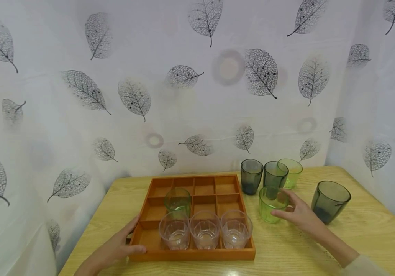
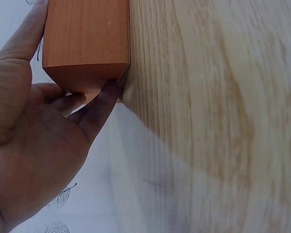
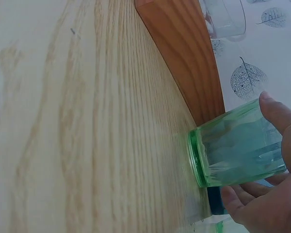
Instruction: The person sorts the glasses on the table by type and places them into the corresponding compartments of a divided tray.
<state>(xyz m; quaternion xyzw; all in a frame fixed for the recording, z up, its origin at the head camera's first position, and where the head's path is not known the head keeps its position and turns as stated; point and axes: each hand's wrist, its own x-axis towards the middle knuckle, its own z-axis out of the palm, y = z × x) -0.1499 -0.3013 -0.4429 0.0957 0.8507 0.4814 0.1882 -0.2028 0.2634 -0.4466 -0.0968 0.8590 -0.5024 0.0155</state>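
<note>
My right hand [image 1: 300,215] holds a light green glass [image 1: 265,210] upright, thumb on the near side and fingers behind it. The right wrist view shows this green glass [image 3: 240,145] with its base close to the table, beside the tray's wall. At the tray's front left corner, my left hand [image 1: 116,247] grips the compartmented wooden tray [image 1: 192,256]. In the left wrist view the thumb lies along one face of the tray [image 2: 87,34], with fingers bent against its side. Three clear glasses [image 1: 205,234] stand in the front row, and another green glass [image 1: 178,200] stands behind them.
Two dark grey glasses [image 1: 251,177] stand behind the right hand, with a light green glass [image 1: 294,172] beside them. Another dark glass [image 1: 331,203], wider at the top, is to the right of that hand. A leaf-patterned curtain [image 1: 190,107] surrounds the wooden table [image 1: 366,234].
</note>
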